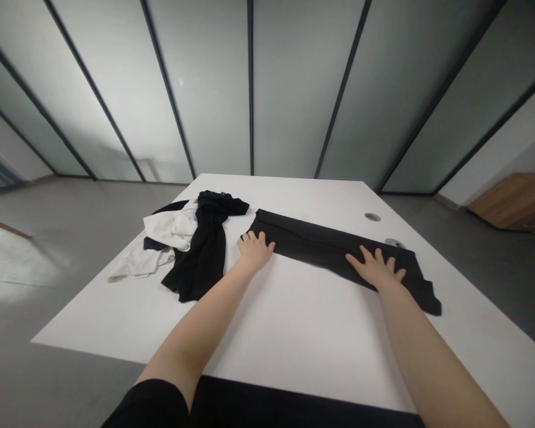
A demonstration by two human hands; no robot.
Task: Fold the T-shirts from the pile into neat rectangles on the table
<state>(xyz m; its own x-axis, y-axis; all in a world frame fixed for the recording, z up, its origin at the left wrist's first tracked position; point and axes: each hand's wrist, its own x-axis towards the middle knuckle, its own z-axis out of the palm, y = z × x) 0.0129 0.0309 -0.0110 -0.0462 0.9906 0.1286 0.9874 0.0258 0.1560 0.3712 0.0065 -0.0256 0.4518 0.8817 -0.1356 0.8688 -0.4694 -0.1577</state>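
Grip spread apart, left hand [254,251] and right hand [378,271] both unclasped, palms down on a folded black garment [312,242]

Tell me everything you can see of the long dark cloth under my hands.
The dark cloth is plain, near-black and matt, apparently soft fabric. It lies flat in a long strip, seemingly folded lengthwise, with a crease along it and an uneven, stepped right end. It slants across the white table, right end nearer you. Your left hand touches its left end; your right hand rests spread towards the other.
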